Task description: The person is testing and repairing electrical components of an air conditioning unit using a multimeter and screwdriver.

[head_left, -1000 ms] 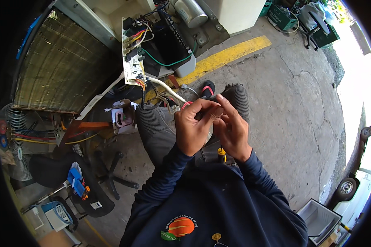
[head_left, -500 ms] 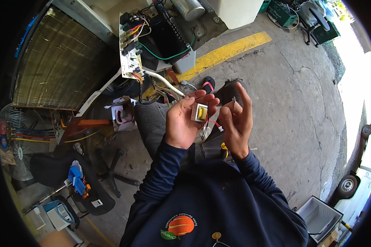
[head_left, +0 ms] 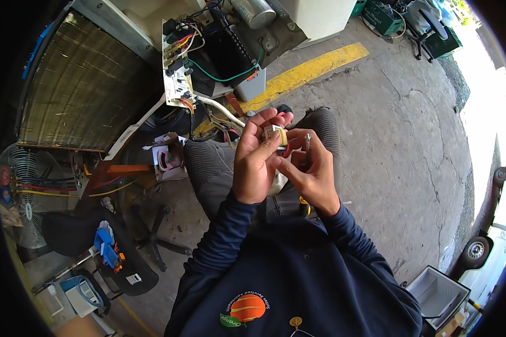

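My left hand [head_left: 257, 160] holds a small box-shaped part [head_left: 276, 135] with a yellow and white face, pinched between thumb and fingers above my knees. My right hand [head_left: 310, 171] is close against it, its forefinger touching the underside of the part, and a thin metal tool tip [head_left: 307, 140] sticks up from its fingers. A yellow-handled tool [head_left: 303, 206] lies in my lap under the right wrist. Both arms wear dark blue sleeves.
An opened air-conditioner unit with a finned coil [head_left: 78, 90], a circuit board [head_left: 177, 76] with coloured wires and a silver capacitor [head_left: 253, 12] stands ahead. A fan guard [head_left: 22, 191], a black chair base [head_left: 152, 241] and tools lie at left. A yellow floor stripe [head_left: 315, 64] and an open white box [head_left: 436, 295] are at right.
The hands have risen slightly and turned the small part, so its yellow and white face shows. My right hand moved in closer under it.
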`<move>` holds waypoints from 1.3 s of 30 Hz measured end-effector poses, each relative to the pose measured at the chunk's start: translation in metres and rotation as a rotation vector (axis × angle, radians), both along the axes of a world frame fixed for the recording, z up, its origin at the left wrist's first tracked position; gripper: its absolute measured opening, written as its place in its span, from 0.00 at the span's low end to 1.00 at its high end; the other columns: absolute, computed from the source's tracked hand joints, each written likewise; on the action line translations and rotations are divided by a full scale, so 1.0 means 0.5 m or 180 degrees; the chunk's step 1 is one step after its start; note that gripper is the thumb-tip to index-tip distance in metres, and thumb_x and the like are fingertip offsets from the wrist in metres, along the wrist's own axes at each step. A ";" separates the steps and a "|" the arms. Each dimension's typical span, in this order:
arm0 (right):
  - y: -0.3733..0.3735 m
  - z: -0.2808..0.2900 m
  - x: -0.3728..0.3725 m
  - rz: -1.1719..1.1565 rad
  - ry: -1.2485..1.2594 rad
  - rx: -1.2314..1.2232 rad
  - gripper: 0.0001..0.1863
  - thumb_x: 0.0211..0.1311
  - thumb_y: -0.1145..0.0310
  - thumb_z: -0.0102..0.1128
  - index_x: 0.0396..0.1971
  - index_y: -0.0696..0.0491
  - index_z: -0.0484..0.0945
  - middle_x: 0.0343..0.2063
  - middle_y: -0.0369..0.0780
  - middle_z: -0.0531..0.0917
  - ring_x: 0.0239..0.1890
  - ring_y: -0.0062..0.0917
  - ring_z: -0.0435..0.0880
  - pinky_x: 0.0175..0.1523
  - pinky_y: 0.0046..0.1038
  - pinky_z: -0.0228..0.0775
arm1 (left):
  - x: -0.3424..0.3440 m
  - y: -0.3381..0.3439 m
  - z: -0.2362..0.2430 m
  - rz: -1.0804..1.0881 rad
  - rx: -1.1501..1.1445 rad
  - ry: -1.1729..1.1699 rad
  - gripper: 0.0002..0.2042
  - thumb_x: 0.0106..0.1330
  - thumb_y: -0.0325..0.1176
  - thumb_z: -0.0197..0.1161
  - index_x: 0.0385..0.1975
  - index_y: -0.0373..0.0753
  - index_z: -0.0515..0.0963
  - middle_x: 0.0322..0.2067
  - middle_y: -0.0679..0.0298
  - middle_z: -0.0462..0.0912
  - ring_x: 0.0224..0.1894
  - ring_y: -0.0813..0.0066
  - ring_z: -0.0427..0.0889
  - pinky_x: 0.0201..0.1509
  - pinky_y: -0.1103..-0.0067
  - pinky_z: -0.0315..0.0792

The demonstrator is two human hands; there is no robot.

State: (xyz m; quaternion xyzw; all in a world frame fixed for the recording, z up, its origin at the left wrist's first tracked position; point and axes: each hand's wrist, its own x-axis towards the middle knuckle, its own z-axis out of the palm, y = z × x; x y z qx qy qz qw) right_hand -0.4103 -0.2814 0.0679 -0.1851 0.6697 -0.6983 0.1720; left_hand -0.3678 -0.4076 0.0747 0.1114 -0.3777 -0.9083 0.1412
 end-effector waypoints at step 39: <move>-0.027 -0.025 0.063 -0.0130 0.2131 0.0594 0.13 0.55 0.83 0.65 0.40 0.59 0.77 0.29 0.40 0.78 0.17 0.27 0.69 0.21 0.27 0.62 | 0.010 -0.049 0.009 -0.0120 -0.0883 -0.0863 0.10 0.76 0.32 0.47 0.40 0.33 0.74 0.18 0.65 0.73 0.30 0.66 0.83 0.57 0.68 0.78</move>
